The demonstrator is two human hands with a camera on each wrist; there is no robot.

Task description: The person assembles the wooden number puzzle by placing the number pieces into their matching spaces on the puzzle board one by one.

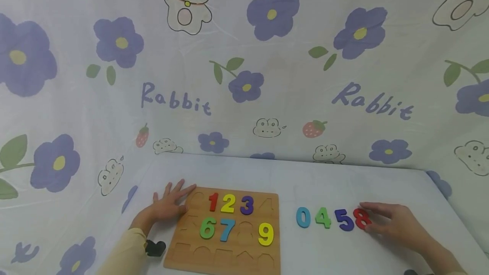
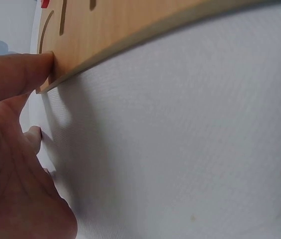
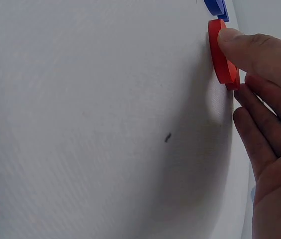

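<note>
A wooden number board (image 1: 185,237) lies on the white table. Along its left edge is my left hand (image 1: 168,205), fingers spread, one fingertip at the far left corner. In the left wrist view the thumb (image 2: 23,72) presses on the board's edge. My right hand (image 1: 399,224) pinches a red number 8 (image 3: 220,55) between thumb and fingers, low over the table at the right end of a row. Beside it in that row are a blue 0 (image 1: 303,217), a green 4 (image 1: 323,218) and a purple 5 (image 1: 344,220).
On the board sit a red 1 (image 1: 213,202), yellow 2 (image 1: 228,203), purple 3 (image 1: 247,205), green 6 (image 1: 208,228), blue 7 (image 1: 227,229) and yellow 9 (image 1: 265,234). Several shallow recesses show bare wood. A flowered rabbit-print cloth (image 1: 290,75) hangs behind the table.
</note>
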